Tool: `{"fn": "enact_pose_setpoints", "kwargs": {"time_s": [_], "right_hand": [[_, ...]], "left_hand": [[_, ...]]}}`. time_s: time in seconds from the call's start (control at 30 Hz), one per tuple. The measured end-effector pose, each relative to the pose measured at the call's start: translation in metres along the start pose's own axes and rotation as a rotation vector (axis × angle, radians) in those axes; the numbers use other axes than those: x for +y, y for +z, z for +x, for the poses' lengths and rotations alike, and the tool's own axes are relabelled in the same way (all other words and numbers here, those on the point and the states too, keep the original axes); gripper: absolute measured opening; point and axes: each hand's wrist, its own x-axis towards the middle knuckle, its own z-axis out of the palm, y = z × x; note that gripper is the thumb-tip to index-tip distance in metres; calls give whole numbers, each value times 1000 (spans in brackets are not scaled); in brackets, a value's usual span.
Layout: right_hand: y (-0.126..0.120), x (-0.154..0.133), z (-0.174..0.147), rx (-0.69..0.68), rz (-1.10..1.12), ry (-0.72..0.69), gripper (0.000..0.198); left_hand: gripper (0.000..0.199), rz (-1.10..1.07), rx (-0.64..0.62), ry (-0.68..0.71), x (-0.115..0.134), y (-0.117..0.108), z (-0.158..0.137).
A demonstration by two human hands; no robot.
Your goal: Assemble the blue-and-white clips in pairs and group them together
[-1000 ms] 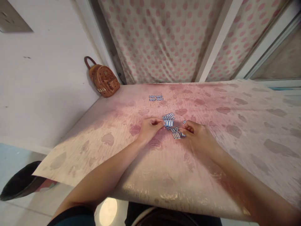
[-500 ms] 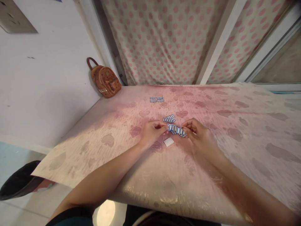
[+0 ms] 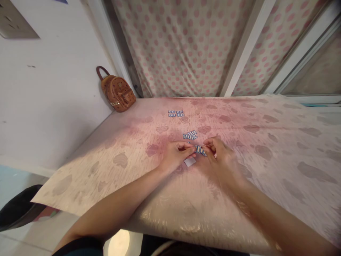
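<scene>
And here are both hands at work low over the patterned tablecloth (image 3: 149, 188), the left hand (image 3: 178, 154) with thumb and forefinger pinching the near end of a blue-and-white strip (image 3: 200, 150), the right hand (image 3: 222, 156) pinching the other end, its fingers covering part of the strip. It sits right between the two hands, near the middle of the table; whether it is one piece or several overlapped is hard to tell at this size. Just beyond the fingers lies a loose, overlapping cluster of similar pieces (image 3: 190, 135), and just below the left fingertips a plain pale card (image 3: 190, 162) lies flat on the cloth. Farther back, four small blue-and-white groups (image 3: 176, 113) sit in two neat rows, well apart from the hands. Over to the left, a brown mini backpack (image 3: 119, 92) leans at the wall (image 3: 61, 85), handle up, marking that back corner. A polka-dot curtain (image 3: 181, 46) hangs behind the far table edge, and a wall socket (image 3: 16, 21) shows high at left.
</scene>
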Motion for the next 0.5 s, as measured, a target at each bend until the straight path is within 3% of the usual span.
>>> {"fn": "enact_pose_setpoints", "kwargs": {"time_s": [0.5], "right_hand": [[2,-5,0,-23,-28,26,9]], "left_hand": [[20,19,-34,-2,5,1,-3]]}}
